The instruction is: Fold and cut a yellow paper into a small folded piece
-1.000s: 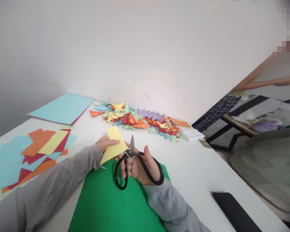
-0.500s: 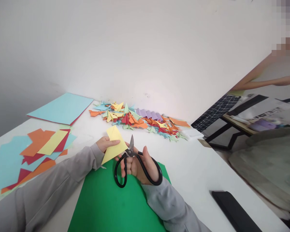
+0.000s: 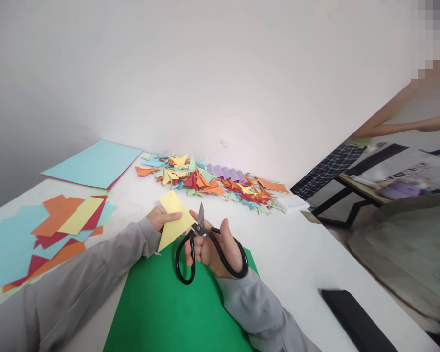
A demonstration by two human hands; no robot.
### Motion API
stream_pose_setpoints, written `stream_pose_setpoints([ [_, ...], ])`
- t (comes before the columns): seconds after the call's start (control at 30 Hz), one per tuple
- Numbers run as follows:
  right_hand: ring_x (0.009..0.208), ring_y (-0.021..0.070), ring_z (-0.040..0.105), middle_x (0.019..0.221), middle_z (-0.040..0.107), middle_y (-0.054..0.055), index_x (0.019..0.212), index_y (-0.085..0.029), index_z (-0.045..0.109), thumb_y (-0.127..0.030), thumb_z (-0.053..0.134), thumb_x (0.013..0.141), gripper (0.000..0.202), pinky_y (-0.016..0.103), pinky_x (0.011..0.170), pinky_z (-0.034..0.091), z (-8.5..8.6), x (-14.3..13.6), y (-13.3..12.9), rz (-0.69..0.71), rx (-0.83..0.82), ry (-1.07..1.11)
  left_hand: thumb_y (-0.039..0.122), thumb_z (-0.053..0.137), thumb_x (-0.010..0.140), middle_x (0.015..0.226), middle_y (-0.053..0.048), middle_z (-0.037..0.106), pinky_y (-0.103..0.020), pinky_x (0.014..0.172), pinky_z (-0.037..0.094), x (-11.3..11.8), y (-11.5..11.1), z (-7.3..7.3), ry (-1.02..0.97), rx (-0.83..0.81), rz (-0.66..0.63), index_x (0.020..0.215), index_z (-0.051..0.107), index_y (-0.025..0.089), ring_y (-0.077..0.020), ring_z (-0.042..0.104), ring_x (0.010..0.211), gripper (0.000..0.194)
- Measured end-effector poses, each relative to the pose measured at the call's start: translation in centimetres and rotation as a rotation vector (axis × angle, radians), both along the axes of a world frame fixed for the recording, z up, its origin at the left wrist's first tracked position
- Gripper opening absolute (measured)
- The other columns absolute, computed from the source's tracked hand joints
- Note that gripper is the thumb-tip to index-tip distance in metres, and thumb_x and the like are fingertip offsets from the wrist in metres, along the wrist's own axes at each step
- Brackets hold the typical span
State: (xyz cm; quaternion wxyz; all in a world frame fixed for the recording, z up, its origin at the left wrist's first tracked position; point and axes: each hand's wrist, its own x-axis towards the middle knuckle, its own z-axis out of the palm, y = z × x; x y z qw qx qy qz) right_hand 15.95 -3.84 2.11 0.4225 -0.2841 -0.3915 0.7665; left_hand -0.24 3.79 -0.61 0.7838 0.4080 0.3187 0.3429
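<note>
A folded yellow paper (image 3: 174, 225) is pinched in my left hand (image 3: 161, 217), thumb on top. My right hand (image 3: 220, 249) has its fingers and thumb in the black handles of the scissors (image 3: 199, 228). The blades point up and are parted, with the paper's right corner at or near them; whether the paper lies between the blades cannot be told. Both hands are above a green sheet (image 3: 176, 303) on the white table (image 3: 286, 264).
Colourful folded paper pieces (image 3: 194, 181) lie along the wall. Cut papers (image 3: 62, 220) overlap at the left, near a light blue sheet (image 3: 95, 164). A black object (image 3: 355, 318) lies front right. A person's arm (image 3: 399, 127) shows beyond the table.
The scissors and my right hand have shifted slightly to the right and up. The yellow paper has turned a little in my left hand.
</note>
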Motion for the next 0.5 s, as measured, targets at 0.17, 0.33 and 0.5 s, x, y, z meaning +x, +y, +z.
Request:
stream_pose_setpoints([
  [0.17, 0.050, 0.0167, 0.058, 0.061, 0.060, 0.002, 0.135, -0.019, 0.018, -0.075, 0.017, 0.070, 0.086, 0.027, 0.051, 0.039, 0.07, 0.18, 0.12, 0.029, -0.009, -0.004, 0.028, 0.067, 0.064, 0.057, -0.013, 0.066, -0.026, 0.048, 0.044, -0.11, 0.13, -0.19, -0.004, 0.031, -0.014, 0.070, 0.067, 0.004, -0.0168, 0.059, 0.047, 0.024],
  [0.33, 0.048, 0.0163, 0.058, 0.059, 0.059, 0.001, 0.133, -0.018, 0.023, -0.075, 0.020, 0.070, 0.085, 0.024, 0.047, 0.036, 0.04, 0.30, 0.20, 0.034, 0.007, 0.000, 0.030, 0.067, 0.064, 0.058, -0.013, 0.066, -0.027, 0.049, 0.046, -0.24, 0.44, -0.33, 0.027, 0.055, -0.044, 0.073, 0.068, 0.004, -0.0172, 0.059, 0.048, 0.027],
  [0.5, 0.051, 0.0197, 0.061, 0.056, 0.059, 0.001, 0.130, -0.016, 0.028, -0.076, 0.020, 0.069, 0.086, 0.025, 0.047, 0.036, 0.08, 0.50, 0.29, 0.074, -0.002, -0.012, 0.029, 0.068, 0.062, 0.061, -0.011, 0.066, -0.029, 0.052, 0.049, -0.16, 0.11, 0.32, -0.003, 0.057, -0.072, 0.088, 0.067, 0.004, -0.0170, 0.060, 0.052, 0.036],
])
